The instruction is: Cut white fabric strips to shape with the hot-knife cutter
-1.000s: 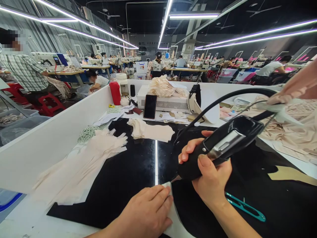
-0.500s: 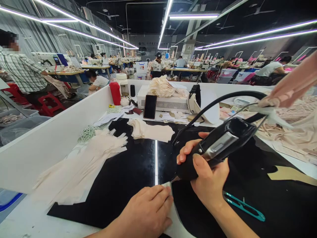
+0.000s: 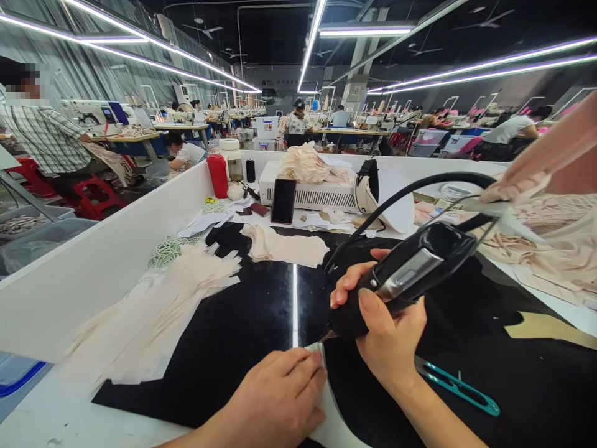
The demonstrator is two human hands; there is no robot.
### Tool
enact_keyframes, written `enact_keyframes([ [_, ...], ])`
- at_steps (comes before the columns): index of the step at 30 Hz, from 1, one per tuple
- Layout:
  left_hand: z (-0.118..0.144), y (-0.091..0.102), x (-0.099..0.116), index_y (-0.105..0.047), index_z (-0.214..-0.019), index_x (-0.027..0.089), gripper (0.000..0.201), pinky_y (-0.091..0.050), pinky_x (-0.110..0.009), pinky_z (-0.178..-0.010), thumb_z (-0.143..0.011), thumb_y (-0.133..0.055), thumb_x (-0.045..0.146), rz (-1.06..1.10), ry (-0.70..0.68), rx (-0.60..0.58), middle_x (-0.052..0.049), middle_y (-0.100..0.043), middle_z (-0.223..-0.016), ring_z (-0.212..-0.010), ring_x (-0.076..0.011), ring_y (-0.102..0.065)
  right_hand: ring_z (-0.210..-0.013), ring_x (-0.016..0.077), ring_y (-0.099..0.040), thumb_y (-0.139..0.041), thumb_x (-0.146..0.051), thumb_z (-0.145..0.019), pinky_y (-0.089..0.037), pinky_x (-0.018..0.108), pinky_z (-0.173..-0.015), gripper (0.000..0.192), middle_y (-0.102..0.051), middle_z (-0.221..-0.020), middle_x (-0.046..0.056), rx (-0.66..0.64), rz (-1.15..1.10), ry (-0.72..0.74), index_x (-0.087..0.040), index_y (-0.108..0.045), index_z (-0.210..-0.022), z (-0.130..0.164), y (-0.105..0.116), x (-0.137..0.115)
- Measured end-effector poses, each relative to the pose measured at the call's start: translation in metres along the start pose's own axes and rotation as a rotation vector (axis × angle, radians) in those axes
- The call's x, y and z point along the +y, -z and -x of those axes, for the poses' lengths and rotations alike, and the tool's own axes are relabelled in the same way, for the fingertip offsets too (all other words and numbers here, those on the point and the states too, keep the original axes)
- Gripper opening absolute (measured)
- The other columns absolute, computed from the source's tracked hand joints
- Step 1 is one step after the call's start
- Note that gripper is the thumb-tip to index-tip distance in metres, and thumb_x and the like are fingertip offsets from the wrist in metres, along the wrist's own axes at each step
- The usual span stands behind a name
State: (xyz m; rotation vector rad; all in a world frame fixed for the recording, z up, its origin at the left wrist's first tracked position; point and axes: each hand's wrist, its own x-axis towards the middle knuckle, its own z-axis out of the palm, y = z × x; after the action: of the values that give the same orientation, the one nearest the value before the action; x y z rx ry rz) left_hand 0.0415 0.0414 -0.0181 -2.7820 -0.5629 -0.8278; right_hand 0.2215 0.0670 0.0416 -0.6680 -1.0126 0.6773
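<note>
Right hand (image 3: 389, 339) clenched around black handheld tool (image 3: 401, 277), tip down at edge of pale fabric piece (image 3: 326, 410). Left hand (image 3: 275, 398) flat, released, pressing that piece onto black desk (image 3: 242, 330). Teal snips (image 3: 454, 387) just beside right wrist.

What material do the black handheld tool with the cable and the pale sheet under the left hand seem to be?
Black handheld corded tool, gripped by the right hand: probably glossy plastic with a metal plate, since it reflects light. Pale sheet, pressed by the left hand: matte, thin, likely fabric or paper.

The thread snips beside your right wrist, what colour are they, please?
Teal thread snips, clearest in the head view.
</note>
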Motion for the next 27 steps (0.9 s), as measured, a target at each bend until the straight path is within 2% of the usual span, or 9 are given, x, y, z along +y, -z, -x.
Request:
enact_keyframes([
  [7, 0.0049, -0.0028, 0.0009, -0.067, -0.124, 0.011, 0.034, -0.055, -0.029, -0.091, -0.108, -0.057, 0.039, 0.01, 0.007, -0.022, -0.005, -0.075, -0.127, -0.114, -0.0189, -0.067, -0.063, 0.0122, -0.065, -0.083, -0.036, -0.089, -0.057, 0.028, -0.057, 0.043, -0.067, -0.085, -0.005, -0.03, -0.067, -0.017, -0.03, -0.059, -0.124, 0.005, -0.0066, -0.0015],
  [12, 0.0081, -0.0048, 0.0008, -0.064, -0.131, 0.01, 0.038, -0.055, -0.029, -0.092, -0.106, -0.062, 0.038, 0.018, -0.005, -0.098, -0.008, -0.073, -0.131, -0.119, -0.0199, -0.066, -0.063, 0.012, -0.065, -0.082, -0.035, -0.09, -0.057, 0.028, -0.058, 0.041, -0.067, -0.086, -0.005, -0.036, -0.063, -0.009, -0.03, -0.059, -0.124, 0.0067, -0.0054, 0.0024],
  [17, 0.0086, -0.0061, 0.0008, -0.066, -0.127, 0.01, 0.035, -0.055, -0.029, -0.091, -0.106, -0.061, 0.038, 0.019, -0.001, -0.068, -0.008, -0.074, -0.129, -0.117, -0.0202, -0.067, -0.063, 0.0122, -0.065, -0.082, -0.034, -0.09, -0.057, 0.028, -0.059, 0.041, -0.067, -0.086, -0.005, -0.019, -0.058, 0.005, -0.03, -0.059, -0.124, 0.0061, -0.0033, 0.0024],
  [27, 0.0076, -0.0097, -0.0002, -0.067, -0.124, 0.01, 0.035, -0.056, -0.028, -0.089, -0.104, -0.063, 0.039, -0.008, -0.012, -0.078, -0.009, -0.074, -0.127, -0.116, -0.0196, -0.067, -0.066, 0.0137, -0.064, -0.079, -0.03, -0.091, -0.058, 0.029, -0.059, 0.037, -0.066, -0.085, -0.003, -0.004, -0.031, -0.01, -0.03, -0.06, -0.123, 0.008, -0.0043, 0.0013],
])
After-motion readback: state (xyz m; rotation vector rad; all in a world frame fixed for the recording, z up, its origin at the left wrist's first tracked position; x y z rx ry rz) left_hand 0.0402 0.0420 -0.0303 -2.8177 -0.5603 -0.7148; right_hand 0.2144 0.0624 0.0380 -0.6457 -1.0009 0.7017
